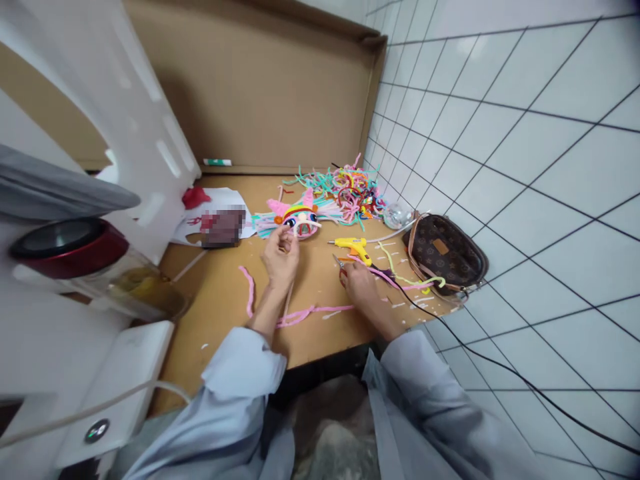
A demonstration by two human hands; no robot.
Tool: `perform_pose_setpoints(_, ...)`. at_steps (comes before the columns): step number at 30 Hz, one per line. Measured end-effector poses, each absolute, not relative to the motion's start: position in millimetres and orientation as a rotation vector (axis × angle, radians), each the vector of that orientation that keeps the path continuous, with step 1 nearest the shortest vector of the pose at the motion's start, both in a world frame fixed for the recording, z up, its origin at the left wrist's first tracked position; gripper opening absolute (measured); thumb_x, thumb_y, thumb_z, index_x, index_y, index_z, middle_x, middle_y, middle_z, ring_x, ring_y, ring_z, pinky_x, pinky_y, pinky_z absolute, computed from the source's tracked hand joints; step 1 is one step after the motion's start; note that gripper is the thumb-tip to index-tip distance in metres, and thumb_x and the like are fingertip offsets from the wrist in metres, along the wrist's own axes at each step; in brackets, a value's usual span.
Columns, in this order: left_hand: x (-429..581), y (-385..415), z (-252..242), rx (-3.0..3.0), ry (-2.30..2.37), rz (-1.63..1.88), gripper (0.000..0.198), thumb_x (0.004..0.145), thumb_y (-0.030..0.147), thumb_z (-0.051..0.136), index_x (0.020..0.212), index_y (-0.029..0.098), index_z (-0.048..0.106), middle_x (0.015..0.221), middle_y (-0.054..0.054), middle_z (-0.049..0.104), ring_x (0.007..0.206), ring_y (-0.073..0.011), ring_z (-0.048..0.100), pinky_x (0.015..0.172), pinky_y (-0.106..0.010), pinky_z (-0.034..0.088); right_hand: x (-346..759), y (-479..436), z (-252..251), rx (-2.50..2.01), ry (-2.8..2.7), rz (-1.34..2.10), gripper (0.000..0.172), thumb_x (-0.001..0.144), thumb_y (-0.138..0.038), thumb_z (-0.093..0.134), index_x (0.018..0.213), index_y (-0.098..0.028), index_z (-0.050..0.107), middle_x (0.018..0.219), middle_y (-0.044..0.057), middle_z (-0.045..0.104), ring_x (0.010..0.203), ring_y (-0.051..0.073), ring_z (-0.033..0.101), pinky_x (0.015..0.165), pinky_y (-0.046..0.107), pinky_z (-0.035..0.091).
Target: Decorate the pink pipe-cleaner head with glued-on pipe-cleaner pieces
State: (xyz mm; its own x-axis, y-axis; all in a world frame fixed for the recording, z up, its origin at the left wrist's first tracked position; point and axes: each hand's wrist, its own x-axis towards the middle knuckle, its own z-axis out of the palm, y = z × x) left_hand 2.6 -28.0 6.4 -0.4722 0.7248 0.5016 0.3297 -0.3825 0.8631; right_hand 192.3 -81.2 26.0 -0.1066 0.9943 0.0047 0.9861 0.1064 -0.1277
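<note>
My left hand (281, 259) is closed in a pinch on a white pipe cleaner (296, 231), whose bent end reaches over the front of a colourful animal-face craft (301, 215). That craft has pink ears, a yellow and red band and large blue eyes. A pale strand also hangs below this hand. Lower right of the craft, my right hand (361, 283) is closed around small scissors (342, 268) with red on the handle; the fingers partly hide them. Just beyond it lies a yellow glue gun (354, 247). Pink pipe cleaners (305, 313) lie on the table between my forearms.
A heap of coloured pipe cleaners (350, 187) lies at the back. On the right, a brown patterned bag (445, 250) rests against the tiled wall, and a black cord (465, 343) runs off the table. A red-lidded jug (100, 267) stands left. Cardboard (265, 87) closes the back.
</note>
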Motion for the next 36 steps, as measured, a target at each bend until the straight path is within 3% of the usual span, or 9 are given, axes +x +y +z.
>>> perform_pose_setpoints(5,0,-28,9,1.130,1.371,1.890,0.032,0.069,0.021,0.064,0.101,0.016,0.065,0.069,0.003,0.063,0.062,-0.0111,0.059,0.067,-0.023,0.048,188,-80,34,-2.082,-2.308,0.142,0.034,0.093,-0.006,0.045,0.116,-0.009,0.069,0.118,0.021,0.072,0.109,0.026,0.067,0.089,0.032,0.049)
perform_pose_setpoints(8,0,-29,13,1.019,1.287,1.830,0.035,0.065,0.018,0.064,0.100,0.018,0.061,0.070,0.004,0.064,0.059,-0.0112,0.061,0.065,-0.023,0.048,194,-77,28,-1.882,-2.154,0.252,0.033,0.088,-0.008,0.054,0.116,-0.010,0.070,0.118,0.019,0.073,0.110,0.027,0.066,0.092,0.035,0.049)
perform_pose_setpoints(13,0,-28,15,0.928,1.185,1.794,0.040,0.062,0.018,0.066,0.101,0.019,0.058,0.066,0.006,0.064,0.058,-0.0118,0.062,0.064,-0.023,0.048,196,-67,15,-1.357,-1.597,0.973,0.046,0.072,-0.022,0.070,0.118,-0.015,0.070,0.083,0.002,0.069,0.069,0.014,0.062,0.068,0.027,0.052)
perform_pose_setpoints(16,-5,-25,14,0.894,1.160,1.787,0.042,0.059,0.018,0.067,0.100,0.019,0.059,0.062,0.006,0.062,0.059,-0.0119,0.061,0.066,-0.024,0.048,185,-57,14,-1.136,-1.384,1.295,0.063,0.057,-0.030,0.083,0.118,-0.019,0.071,0.075,-0.004,0.064,0.061,0.009,0.056,0.058,0.023,0.046)
perform_pose_setpoints(18,-11,-22,14,0.871,1.143,1.775,0.042,0.057,0.019,0.067,0.099,0.019,0.059,0.062,0.006,0.062,0.059,-0.0116,0.060,0.068,-0.024,0.047,175,-50,15,-1.125,-1.337,1.411,0.063,0.052,-0.038,0.089,0.110,-0.018,0.073,0.068,-0.005,0.062,0.056,0.008,0.053,0.053,0.022,0.042)
perform_pose_setpoints(22,-22,-17,12,0.799,1.120,1.759,0.044,0.054,0.021,0.070,0.097,0.018,0.060,0.064,0.005,0.063,0.060,-0.0109,0.058,0.068,-0.023,0.045,152,-32,19,-1.141,-1.330,1.543,0.068,0.050,-0.052,0.091,0.105,-0.016,0.072,0.063,-0.004,0.064,0.048,0.006,0.050,0.048,0.021,0.034)
perform_pose_setpoints(25,-28,-15,12,0.732,1.126,1.738,0.046,0.051,0.019,0.071,0.095,0.017,0.062,0.066,0.004,0.065,0.061,-0.0107,0.058,0.066,-0.023,0.043,142,-22,20,-1.109,-1.393,1.592,0.071,0.052,-0.052,0.089,0.109,-0.016,0.070,0.062,-0.006,0.062,0.047,0.006,0.049,0.049,0.021,0.033)
perform_pose_setpoints(30,-35,-12,13,0.647,1.121,1.771,0.042,0.048,0.017,0.072,0.089,0.016,0.063,0.061,0.004,0.065,0.056,-0.0090,0.056,0.063,-0.022,0.043,148,-19,19,-1.063,-1.510,1.549,0.061,0.056,-0.045,0.089,0.105,-0.018,0.065,0.062,-0.010,0.054,0.054,0.006,0.045,0.053,0.021,0.030)
perform_pose_setpoints(36,-33,-15,15,0.670,1.163,1.707,0.050,0.044,0.020,0.076,0.092,0.016,0.063,0.061,0.002,0.067,0.052,-0.0093,0.053,0.058,-0.023,0.041,160,-25,21,-0.977,-1.585,1.712,0.060,0.057,-0.049,0.088,0.102,-0.022,0.058,0.066,-0.009,0.055,0.056,0.008,0.045,0.055,0.023,0.034)
